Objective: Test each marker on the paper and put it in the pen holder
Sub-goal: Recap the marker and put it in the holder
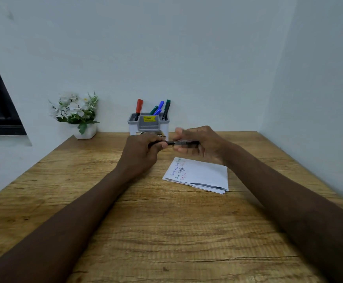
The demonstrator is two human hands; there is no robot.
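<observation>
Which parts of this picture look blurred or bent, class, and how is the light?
Head view: right hand and the black marker it shares with the left hand are motion-blurred; wide-angle lens bends the table edges; light is soft and even, shadows faint, no glare.

Under the hands the worktop [166, 231] looks like matt, rough-grained wood with visible cracks. Just past them, the pen holder [148, 124] is smooth grey-and-white plastic, and the paper [205, 174] is plain matt white.

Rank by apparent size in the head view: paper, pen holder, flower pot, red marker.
1. paper
2. pen holder
3. flower pot
4. red marker

The paper lies nearer the camera, so its lead is partly perspective.
</observation>
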